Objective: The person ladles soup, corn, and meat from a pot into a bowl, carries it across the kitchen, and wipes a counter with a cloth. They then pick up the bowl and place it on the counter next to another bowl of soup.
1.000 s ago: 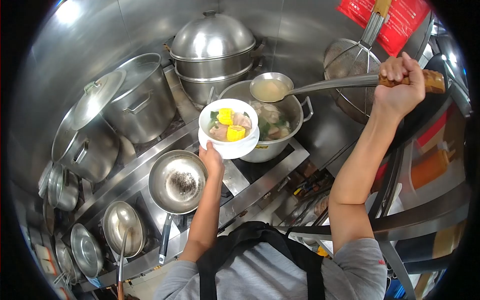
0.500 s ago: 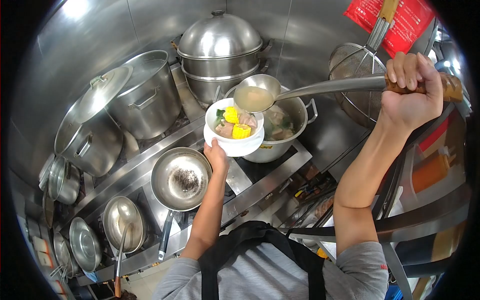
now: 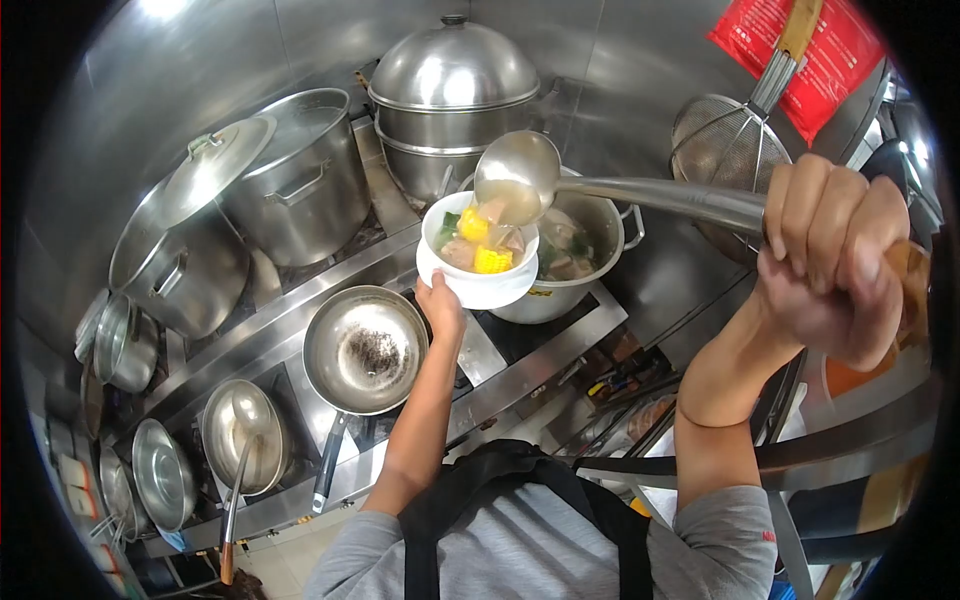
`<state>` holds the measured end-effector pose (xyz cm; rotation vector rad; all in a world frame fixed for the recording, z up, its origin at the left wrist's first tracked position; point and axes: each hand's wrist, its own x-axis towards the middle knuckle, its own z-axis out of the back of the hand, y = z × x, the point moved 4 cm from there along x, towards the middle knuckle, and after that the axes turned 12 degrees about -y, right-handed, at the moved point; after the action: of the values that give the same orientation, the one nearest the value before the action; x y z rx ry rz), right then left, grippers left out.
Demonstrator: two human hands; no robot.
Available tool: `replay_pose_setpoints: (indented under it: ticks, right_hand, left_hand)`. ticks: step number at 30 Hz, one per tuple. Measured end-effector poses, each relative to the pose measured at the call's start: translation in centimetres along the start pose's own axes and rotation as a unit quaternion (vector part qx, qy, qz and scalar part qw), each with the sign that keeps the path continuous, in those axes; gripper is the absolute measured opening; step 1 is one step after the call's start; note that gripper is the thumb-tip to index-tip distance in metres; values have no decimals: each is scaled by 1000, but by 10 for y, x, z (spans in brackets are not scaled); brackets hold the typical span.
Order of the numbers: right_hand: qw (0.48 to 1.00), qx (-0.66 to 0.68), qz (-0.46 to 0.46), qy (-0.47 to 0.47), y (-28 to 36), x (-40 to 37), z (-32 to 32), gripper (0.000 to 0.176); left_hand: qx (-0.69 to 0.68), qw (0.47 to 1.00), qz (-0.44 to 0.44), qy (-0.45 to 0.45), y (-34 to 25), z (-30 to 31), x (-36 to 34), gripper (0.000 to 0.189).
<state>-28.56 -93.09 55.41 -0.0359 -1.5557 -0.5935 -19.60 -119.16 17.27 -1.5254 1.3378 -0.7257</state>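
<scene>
My left hand [image 3: 440, 305] grips the edge of a white saucer [image 3: 490, 292] that carries a white bowl [image 3: 433, 222]. Corn pieces [image 3: 492, 261], meat and green leaves lie in the bowl. My right hand [image 3: 835, 255] is wrapped round the handle of a large metal ladle [image 3: 520, 165], raised at the right. The ladle's head tilts over the bowl, with broth and a piece of food at its lower lip. Behind the bowl is a pot of soup [image 3: 600, 235] with meat and greens.
A domed steamer [image 3: 455, 70] stands at the back. Tall pots [image 3: 300, 200] are at the left, a frying pan [image 3: 365, 350] sits left of my left forearm, and a wok with a ladle [image 3: 265, 450] is lower left. A wire strainer [image 3: 725, 140] hangs at the right.
The ladle has tipped further over the bowl, and its contents now spill toward the bowl. My right hand has come lower and appears larger, nearer the camera.
</scene>
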Motion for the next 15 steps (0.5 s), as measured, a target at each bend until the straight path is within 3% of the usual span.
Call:
replay_pose_setpoints:
  ticks: [2,3,8,10,12,15]
  right_hand:
    - [985,45,15,165,1,0,-9,11]
    - [991,33,26,126,1,-3,-11,12]
    - [988,42,67,130,3,-7,-17,19]
    - [976,19,90,197,6,-8,-21,20]
    - [979,9,101,177,7,-10,-21,20]
    - [963,34,105,248,10,-10,-23,21]
  left_hand:
    - [-9,1000,-7,-7,-2,0,-1,22]
    - [-13,1000,-6,-2,-2,0,-2,22]
    - [-62,998,0,0,4,1,0,23]
    - [-52,999,0,6,4,0,-1,23]
    - [-54,999,3,3,2,0,-2,23]
    - [-42,999,8,-1,-1,0,-4,23]
